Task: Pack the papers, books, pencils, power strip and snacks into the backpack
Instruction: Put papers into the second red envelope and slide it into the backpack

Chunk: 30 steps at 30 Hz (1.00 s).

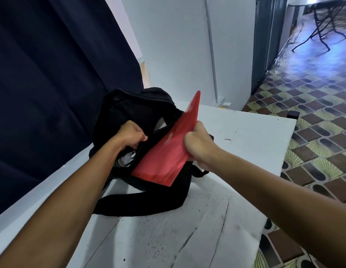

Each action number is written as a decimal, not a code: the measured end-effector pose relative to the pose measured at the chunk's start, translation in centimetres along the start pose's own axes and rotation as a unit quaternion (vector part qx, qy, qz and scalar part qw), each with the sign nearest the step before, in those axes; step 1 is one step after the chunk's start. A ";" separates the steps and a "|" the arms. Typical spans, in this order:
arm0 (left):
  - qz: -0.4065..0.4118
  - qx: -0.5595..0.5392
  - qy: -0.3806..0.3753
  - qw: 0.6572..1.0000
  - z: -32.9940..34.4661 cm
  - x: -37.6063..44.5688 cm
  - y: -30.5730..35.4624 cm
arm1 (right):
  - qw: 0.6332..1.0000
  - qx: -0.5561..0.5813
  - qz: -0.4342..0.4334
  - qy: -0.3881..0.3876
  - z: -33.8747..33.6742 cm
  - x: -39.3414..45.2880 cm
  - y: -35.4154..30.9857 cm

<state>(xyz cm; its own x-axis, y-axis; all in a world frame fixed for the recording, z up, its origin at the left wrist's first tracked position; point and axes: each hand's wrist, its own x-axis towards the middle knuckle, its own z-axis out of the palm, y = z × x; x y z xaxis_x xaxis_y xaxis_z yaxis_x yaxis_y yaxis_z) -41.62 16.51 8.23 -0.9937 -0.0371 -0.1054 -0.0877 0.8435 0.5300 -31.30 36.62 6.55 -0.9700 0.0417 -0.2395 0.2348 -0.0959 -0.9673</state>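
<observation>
Forearms reach over the white table (245,144) to the black backpack (133,105).
From the head view we see the left hand (130,133) pinching the backpack's mouth open while the right hand (199,144) clenches a red folder (164,153), its inner edge entering that mouth. We judge it could snag on the rim and buckle.

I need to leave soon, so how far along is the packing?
Nearly done, it seems: something white already sits inside the black fabric backpack. The left hand holds its opening, and the right hand slides in the flat red plastic folder. The white table shows nothing else left to pack.
</observation>
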 end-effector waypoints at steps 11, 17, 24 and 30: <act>0.021 -0.007 0.006 1.000 -0.6 -0.2 -0.6 | 0.973 0.166 0.162 -0.005 3.9 3.6 2.8; 0.033 0.006 0.006 0.999 -0.3 -0.9 -0.5 | 0.968 0.188 0.167 0.015 7.7 6.0 5.4; 0.033 0.057 0.026 0.998 1.5 -1.9 -0.1 | 0.961 0.179 0.204 -0.044 5.7 6.2 6.5; 0.034 0.154 0.037 0.987 5.8 -4.0 -1.2 | 0.999 0.014 -0.030 0.015 -1.1 5.1 3.6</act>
<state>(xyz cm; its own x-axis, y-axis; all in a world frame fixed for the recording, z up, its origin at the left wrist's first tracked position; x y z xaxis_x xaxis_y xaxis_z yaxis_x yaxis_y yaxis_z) -37.13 18.76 3.10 -0.9999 -0.0035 -0.0102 -0.0060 0.9678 0.2515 -35.33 37.59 1.80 -0.9799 0.0776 -0.1835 0.1736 -0.1198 -0.9775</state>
